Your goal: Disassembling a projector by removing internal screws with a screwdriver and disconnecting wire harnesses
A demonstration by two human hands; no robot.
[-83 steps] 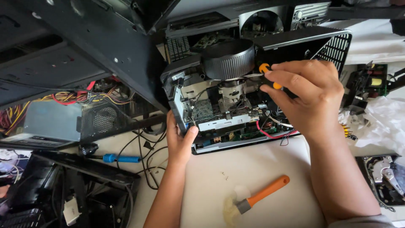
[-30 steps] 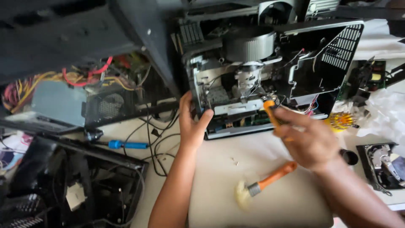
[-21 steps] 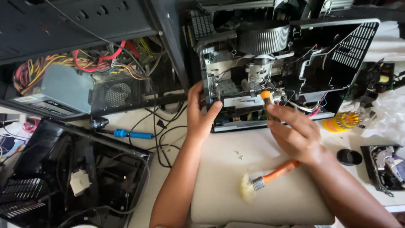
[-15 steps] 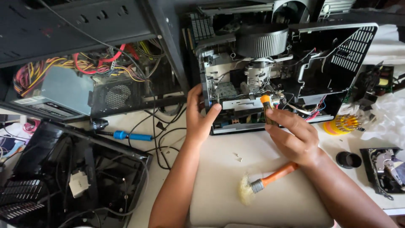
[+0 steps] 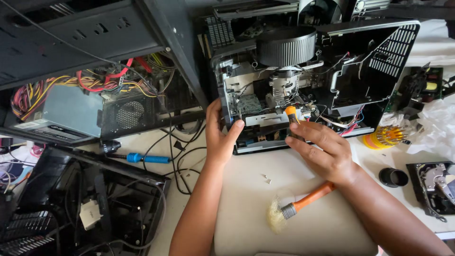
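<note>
Two hands, left (image 5: 219, 137) on one projector (image 5: 308, 80), right (image 5: 322, 149) gripping one screwdriver (image 5: 292, 118)

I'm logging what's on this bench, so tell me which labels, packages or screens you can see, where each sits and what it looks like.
Label: pale strip on the grey power supply box, far left, under the coloured wires.
Plastic bag: crumpled, clear-white, at the right edge beside the yellow bit holder.
Screens: none in view.
Nothing labelled near the left hand or right hand.
</note>
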